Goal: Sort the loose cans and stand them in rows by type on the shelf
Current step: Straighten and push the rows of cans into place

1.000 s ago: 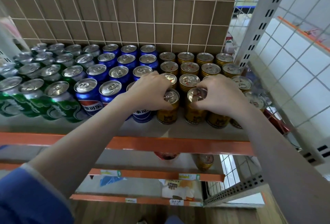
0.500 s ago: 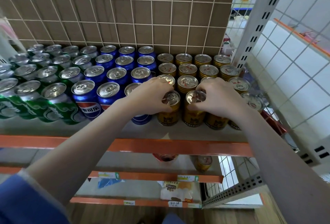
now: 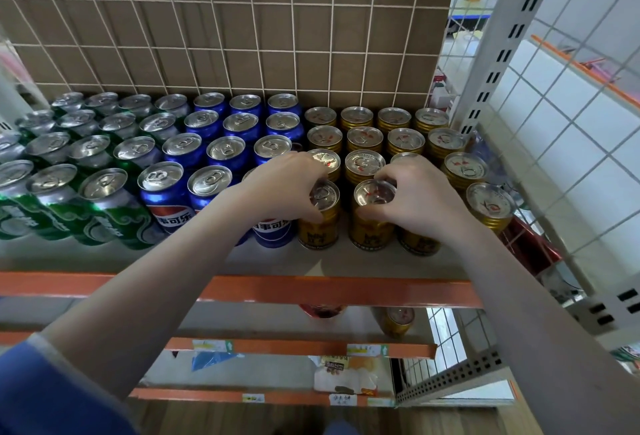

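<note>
Both hands reach over the orange front edge of the shelf (image 3: 242, 291) and grasp gold cans in the front row. The left hand (image 3: 284, 188) curls its fingers and thumb round the rim of the left gold can (image 3: 320, 216), which stands upright just beside a blue Pepsi can (image 3: 273, 233) partly hidden under the wrist. The right hand (image 3: 420, 199) pinches the top of the next gold can (image 3: 372, 218), fingertips on its lid edge, thumb against its side. The two held cans stand near each other with a narrow gap between.

Behind them the gold cans (image 3: 367, 138) fill rows running to the back edge, toward the right end of the shelf. Blue Pepsi cans (image 3: 221, 154) stand in rows in the middle, and green cans (image 3: 104, 192) take the left part. All stand upright, lids up. A wire grid over a brown board (image 3: 242, 36) backs the shelf. On the shelf below, one more gold can (image 3: 396, 322) stands alone.
</note>
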`<state>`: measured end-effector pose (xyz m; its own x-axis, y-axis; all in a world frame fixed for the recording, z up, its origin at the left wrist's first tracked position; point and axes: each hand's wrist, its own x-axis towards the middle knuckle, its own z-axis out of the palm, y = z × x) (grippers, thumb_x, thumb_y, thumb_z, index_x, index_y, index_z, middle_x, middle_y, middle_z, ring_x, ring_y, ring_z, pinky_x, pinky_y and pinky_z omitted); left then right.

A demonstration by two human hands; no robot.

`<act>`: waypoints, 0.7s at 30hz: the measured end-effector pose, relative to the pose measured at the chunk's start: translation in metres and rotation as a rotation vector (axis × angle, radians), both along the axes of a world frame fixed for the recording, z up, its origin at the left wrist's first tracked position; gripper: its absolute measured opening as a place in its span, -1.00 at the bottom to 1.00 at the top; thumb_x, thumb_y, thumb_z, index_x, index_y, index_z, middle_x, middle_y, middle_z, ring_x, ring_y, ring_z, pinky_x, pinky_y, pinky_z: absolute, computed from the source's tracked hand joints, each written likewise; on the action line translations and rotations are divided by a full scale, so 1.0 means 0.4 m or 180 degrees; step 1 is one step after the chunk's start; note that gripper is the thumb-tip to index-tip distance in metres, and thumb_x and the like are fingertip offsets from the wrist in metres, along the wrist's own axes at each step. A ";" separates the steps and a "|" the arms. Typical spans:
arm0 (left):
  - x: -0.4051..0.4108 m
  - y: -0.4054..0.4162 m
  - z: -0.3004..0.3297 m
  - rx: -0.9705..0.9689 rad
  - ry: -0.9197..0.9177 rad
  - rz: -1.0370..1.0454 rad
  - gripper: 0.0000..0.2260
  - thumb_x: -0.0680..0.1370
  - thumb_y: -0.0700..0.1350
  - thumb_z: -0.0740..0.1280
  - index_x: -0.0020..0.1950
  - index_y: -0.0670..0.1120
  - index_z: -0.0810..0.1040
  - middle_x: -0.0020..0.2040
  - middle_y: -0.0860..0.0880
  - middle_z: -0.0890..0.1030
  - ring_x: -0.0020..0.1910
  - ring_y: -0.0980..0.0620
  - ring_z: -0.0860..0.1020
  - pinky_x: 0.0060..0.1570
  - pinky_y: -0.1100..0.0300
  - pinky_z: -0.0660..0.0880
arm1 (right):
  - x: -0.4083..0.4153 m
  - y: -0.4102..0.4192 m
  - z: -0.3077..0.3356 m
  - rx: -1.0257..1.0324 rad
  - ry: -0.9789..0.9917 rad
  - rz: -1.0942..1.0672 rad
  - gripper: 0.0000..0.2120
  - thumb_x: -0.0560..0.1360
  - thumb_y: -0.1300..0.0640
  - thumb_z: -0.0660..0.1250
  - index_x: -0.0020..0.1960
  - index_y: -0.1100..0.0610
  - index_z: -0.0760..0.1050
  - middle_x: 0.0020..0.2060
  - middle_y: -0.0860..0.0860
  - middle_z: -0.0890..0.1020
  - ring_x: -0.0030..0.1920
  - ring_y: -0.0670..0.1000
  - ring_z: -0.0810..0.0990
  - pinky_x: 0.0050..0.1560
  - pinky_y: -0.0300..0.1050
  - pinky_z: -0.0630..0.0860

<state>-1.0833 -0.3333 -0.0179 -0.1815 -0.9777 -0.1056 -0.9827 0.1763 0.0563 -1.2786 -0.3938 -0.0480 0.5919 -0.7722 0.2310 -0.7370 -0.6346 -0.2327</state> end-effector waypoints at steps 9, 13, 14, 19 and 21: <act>0.027 -0.037 0.060 -0.0264 0.0411 0.0131 -0.61 0.55 0.01 0.28 0.36 -0.09 0.44 0.23 -0.07 0.52 0.17 0.00 0.47 0.07 0.19 0.43 | 0.001 -0.050 0.068 0.0247 -0.0065 0.0158 -0.51 0.47 -0.21 0.30 0.23 0.11 0.53 0.05 0.04 0.59 0.01 -0.01 0.51 -0.12 -0.17 0.35; 0.032 -0.092 0.046 -0.0141 -0.0241 0.0249 -0.59 0.53 0.03 0.32 0.31 -0.13 0.46 0.15 -0.10 0.57 0.09 -0.03 0.53 0.04 0.09 0.54 | 0.050 -0.097 0.083 0.0367 0.0454 0.0123 -0.50 0.47 -0.20 0.30 0.24 0.12 0.52 0.10 0.08 0.61 0.06 0.07 0.56 -0.02 -0.06 0.51; 0.032 -0.104 0.038 -0.0060 -0.0326 0.0252 -0.58 0.52 0.05 0.33 0.29 -0.14 0.47 0.12 -0.09 0.58 0.06 -0.03 0.54 0.01 0.10 0.55 | 0.062 -0.104 0.082 0.0439 0.0557 0.0134 -0.51 0.46 -0.19 0.30 0.22 0.13 0.53 0.08 0.09 0.62 0.05 0.08 0.56 0.00 -0.01 0.53; 0.031 -0.143 0.028 0.0180 -0.0484 0.0207 -0.43 0.43 0.21 0.37 0.27 -0.15 0.48 0.07 -0.08 0.59 0.01 -0.03 0.56 -0.04 0.08 0.56 | 0.104 -0.125 0.079 0.0577 0.0856 0.0079 -0.43 0.37 -0.23 0.37 0.22 0.13 0.51 0.07 0.08 0.60 0.04 0.10 0.55 0.01 0.03 0.55; 0.034 -0.153 0.032 0.0259 -0.0448 0.0187 -0.39 0.41 0.25 0.37 0.28 -0.15 0.48 0.06 -0.07 0.59 0.00 -0.02 0.55 -0.09 0.12 0.54 | 0.112 -0.135 0.077 0.0526 0.0856 0.0046 -0.50 0.35 -0.19 0.38 0.14 0.13 0.56 -0.01 0.08 0.62 -0.03 0.10 0.56 -0.06 -0.01 0.56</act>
<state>-1.0697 -0.3946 -0.0053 -0.1021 -0.9734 -0.2053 -0.9904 0.1188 -0.0709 -1.2340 -0.4477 -0.0171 0.6259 -0.7773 -0.0634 -0.7774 -0.6152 -0.1315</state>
